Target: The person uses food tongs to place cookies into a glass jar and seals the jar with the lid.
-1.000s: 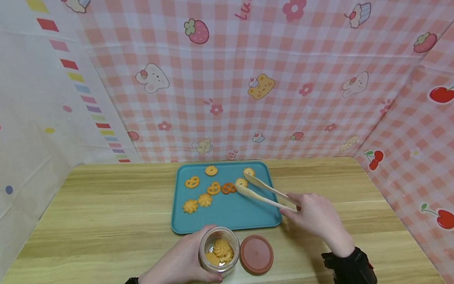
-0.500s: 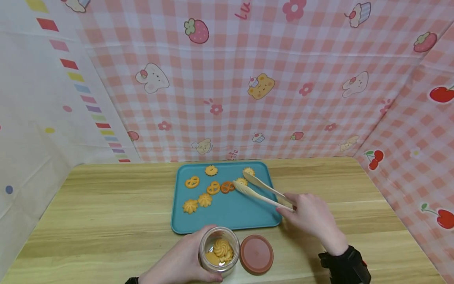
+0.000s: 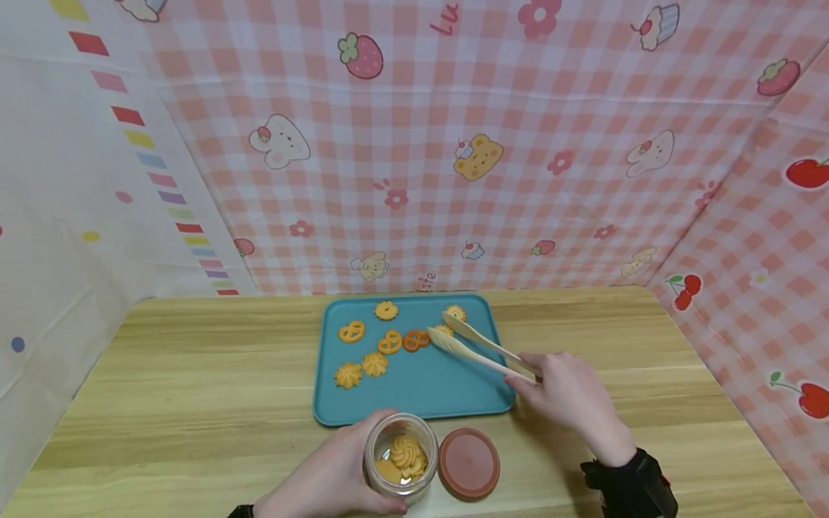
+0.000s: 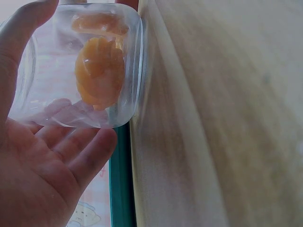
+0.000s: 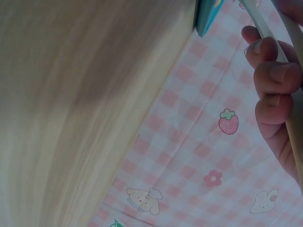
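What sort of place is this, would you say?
Probably a small staged tabletop setup rather than a working kitchen: pink gingham cloth hangs like a backdrop right behind a wood-grain tabletop, where a teal tray of cookies and pretzels is laid out.

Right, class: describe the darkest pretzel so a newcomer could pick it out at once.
Start at the blue tray on the wood-grain table. Find the tongs reaching over it; just left of their nearer tip lies the darkest pretzel. It alone is deep orange-brown; the other two pretzels are golden.
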Demonstrator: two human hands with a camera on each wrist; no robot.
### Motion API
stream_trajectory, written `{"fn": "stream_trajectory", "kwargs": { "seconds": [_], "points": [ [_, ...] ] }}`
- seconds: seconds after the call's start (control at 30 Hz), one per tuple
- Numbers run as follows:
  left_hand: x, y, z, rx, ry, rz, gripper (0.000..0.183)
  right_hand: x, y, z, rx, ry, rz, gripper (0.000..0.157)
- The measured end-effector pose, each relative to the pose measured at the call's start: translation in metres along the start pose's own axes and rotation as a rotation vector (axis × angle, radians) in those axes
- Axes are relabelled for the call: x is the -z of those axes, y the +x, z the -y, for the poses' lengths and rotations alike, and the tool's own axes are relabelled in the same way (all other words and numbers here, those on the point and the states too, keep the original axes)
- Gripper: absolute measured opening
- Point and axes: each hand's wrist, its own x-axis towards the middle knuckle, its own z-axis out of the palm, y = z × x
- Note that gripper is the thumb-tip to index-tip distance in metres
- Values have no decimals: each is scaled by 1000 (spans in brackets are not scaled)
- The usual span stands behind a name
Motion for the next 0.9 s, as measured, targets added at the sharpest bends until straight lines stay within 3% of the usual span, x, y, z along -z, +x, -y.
{"fn": "stream_trajectory", "kwargs": {
  "seconds": [0.37, 0.7, 0.9],
  "points": [
    [0, 0, 0, 10, -5, 6, 88, 22, -6, 2, 2, 99, -2, 45],
    [0, 0, 0, 4, -6, 1, 89, 45, -14, 8, 94, 112, -51, 43],
    [0, 0, 0, 1, -13, 1, 88, 57, -21, 11, 146, 170, -36, 42]
  ]
}}
